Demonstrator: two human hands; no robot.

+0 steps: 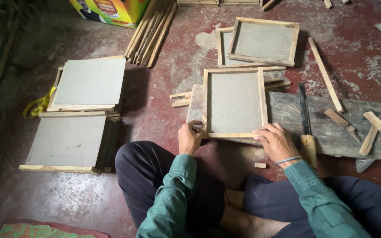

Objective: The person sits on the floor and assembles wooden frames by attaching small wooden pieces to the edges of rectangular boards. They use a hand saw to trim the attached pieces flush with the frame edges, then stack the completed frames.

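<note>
Now | left hand (189,137) pinching near-left corner of wooden frame (234,102) | right hand (276,142) flat, fingers spread on near-right edge, gripping nothing | frame lying on grey slab (331,128), w/ knife (305,119) beside.

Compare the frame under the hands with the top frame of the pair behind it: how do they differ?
The near frame lies on the grey slab; the far frame lies on another frame on the floor. The near frame is held at its near edge by the left hand and right hand; the far frame is untouched. Both are grey panels edged with wood strips.
</note>
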